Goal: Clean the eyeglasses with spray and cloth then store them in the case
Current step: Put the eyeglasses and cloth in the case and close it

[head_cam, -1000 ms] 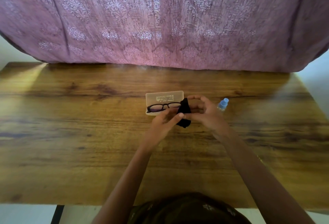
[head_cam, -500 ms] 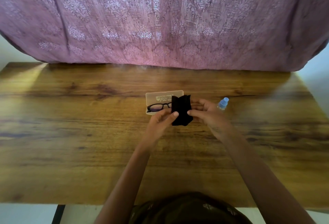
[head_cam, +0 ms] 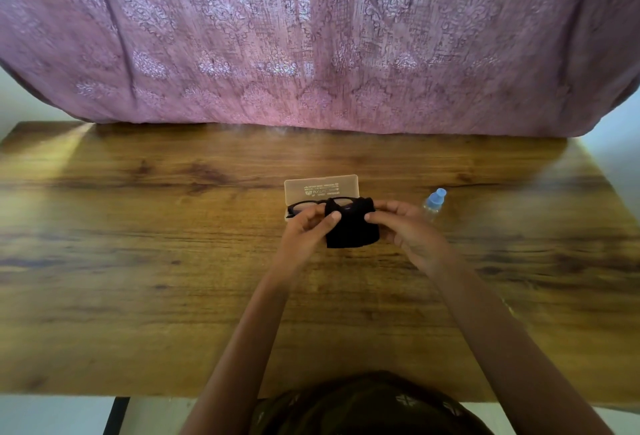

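Eyeglasses (head_cam: 313,205) lay at case (head_cam: 320,189), right lens behind cloth (head_cam: 351,227). Left hand (head_cam: 306,232) and right hand (head_cam: 403,227) each pinched cloth edge, just in front of case. Risk: cloth snagging frame, dragging glasses off case. Spray bottle (head_cam: 434,201) right of case. Wooden table (head_cam: 173,279); pink curtain (head_cam: 311,36) behind case.

The case (head_cam: 321,188) carries a few lines of print, upside down and too blurred to read.

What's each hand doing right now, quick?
Left hand: closed, pinching the left edge of the black cloth.
Right hand: closed, pinching the cloth's right edge.
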A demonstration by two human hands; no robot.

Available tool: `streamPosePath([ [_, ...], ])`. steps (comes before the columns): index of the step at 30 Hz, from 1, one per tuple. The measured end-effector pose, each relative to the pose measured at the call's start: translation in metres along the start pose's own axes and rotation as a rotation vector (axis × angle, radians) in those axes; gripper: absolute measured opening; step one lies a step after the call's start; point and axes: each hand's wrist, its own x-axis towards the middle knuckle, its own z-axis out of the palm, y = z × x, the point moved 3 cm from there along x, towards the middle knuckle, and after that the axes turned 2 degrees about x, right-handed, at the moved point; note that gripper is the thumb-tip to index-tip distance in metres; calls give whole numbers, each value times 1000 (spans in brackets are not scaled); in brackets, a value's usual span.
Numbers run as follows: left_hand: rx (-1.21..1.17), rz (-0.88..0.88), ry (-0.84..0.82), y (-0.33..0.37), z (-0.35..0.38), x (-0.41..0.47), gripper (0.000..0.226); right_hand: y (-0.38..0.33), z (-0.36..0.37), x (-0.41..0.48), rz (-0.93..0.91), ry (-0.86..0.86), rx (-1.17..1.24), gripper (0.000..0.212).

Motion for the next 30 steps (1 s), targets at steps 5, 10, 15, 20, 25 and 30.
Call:
streamPosePath([
  [5,-30,-20,44,-1,-1,3,20,1,2,1,33,-40,118,38],
  [10,-56,-35,45,-3,-3,5,22,3,-1,2,47,-27,150,32],
  [15,-114,-71,-12,-3,-5,3,22,5,-1,1,84,-79,160,39],
  [20,-142,-31,-37,1,-8,3,25,6,2,0,-18,-71,154,35],
  [25,-169,-14,-61,-1,-11,4,25,-1,5,-5,-230,-85,-71,38],
  [30,-201,16,-88,-3,-12,4,29,-6,5,-6,-280,-96,-185,45],
])
